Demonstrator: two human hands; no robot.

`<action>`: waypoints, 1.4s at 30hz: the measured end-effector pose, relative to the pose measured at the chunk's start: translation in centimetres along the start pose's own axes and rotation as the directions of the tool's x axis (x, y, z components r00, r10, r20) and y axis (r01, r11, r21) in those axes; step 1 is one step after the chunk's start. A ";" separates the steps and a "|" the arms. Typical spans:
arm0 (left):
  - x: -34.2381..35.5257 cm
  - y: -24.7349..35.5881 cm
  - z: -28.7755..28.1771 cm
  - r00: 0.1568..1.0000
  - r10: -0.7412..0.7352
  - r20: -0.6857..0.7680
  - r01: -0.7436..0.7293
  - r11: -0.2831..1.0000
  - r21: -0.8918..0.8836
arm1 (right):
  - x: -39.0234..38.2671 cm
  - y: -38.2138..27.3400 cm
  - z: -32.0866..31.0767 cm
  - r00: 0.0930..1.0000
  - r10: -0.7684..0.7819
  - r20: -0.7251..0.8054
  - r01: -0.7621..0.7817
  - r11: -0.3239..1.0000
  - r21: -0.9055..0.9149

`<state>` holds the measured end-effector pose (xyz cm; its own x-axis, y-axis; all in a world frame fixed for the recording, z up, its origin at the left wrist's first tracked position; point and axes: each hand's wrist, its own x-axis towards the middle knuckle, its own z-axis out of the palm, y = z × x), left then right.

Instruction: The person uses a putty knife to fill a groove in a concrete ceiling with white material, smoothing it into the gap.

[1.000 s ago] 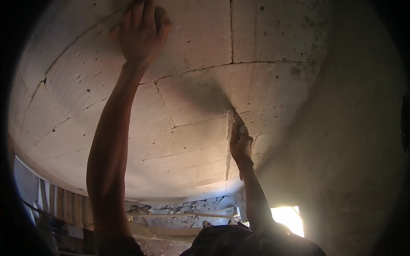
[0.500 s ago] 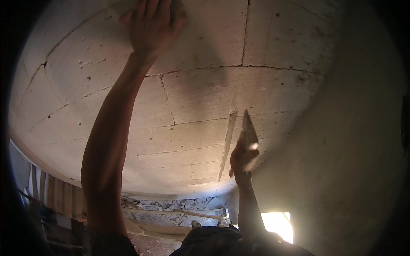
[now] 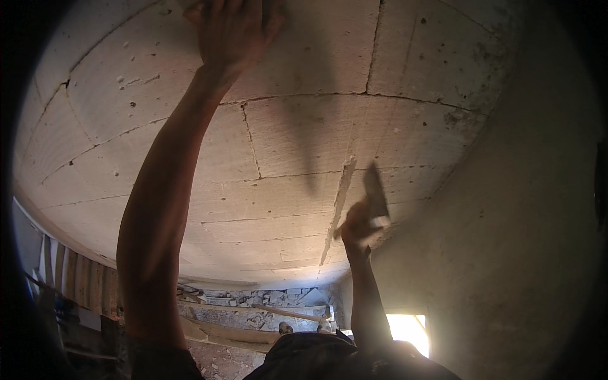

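Note:
A pale block wall [image 3: 291, 139] with dark joints and small pits fills the upper view. High on the wall, my left hand [image 3: 231, 41] rests with fingers apart; its fingertips run out at the top edge. Lower and to the right, my right hand [image 3: 359, 225] is closed around a trowel [image 3: 375, 190], its flat blade pointing upward. Motion smears this hand and the blade, and the handle is hidden in my grip. Just left of the blade runs a long, rough, slanting groove [image 3: 339, 199] in the wall.
A smooth grey side wall [image 3: 494, 253] meets the block wall at the right. Rubble [image 3: 278, 296] and wooden boards [image 3: 234, 335] lie below. A bright opening [image 3: 408, 332] shows at lower right, and upright wooden slats [image 3: 88, 282] stand at lower left.
My left hand has shifted slightly upward, so more of its fingers is cut off. The trowel in my right hand has turned and moved slightly right.

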<state>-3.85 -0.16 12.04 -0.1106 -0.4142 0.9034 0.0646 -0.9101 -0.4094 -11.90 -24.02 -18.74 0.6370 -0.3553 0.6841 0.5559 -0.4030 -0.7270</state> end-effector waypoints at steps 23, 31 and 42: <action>0.2 0.9 0.1 0.999 -0.037 0.001 0.037 0.995 0.093 | -0.4 4.2 0.6 0.982 -0.043 0.185 0.047 0.999 -0.013; 0.0 0.8 -0.2 1.000 -0.023 0.013 0.022 0.994 0.104 | 1.3 -1.7 -1.6 0.998 -0.061 0.020 0.057 0.988 0.143; -0.8 -0.4 1.2 0.999 -0.041 0.035 0.039 0.998 0.052 | 0.4 -1.1 -0.5 0.990 -0.103 -0.099 0.117 0.981 0.154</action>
<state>-2.63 0.56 11.60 -0.0782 -0.3763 0.9232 0.1118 -0.9235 -0.3670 -12.53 -24.11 -17.61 0.5203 -0.3939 0.7577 0.7024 -0.3074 -0.6420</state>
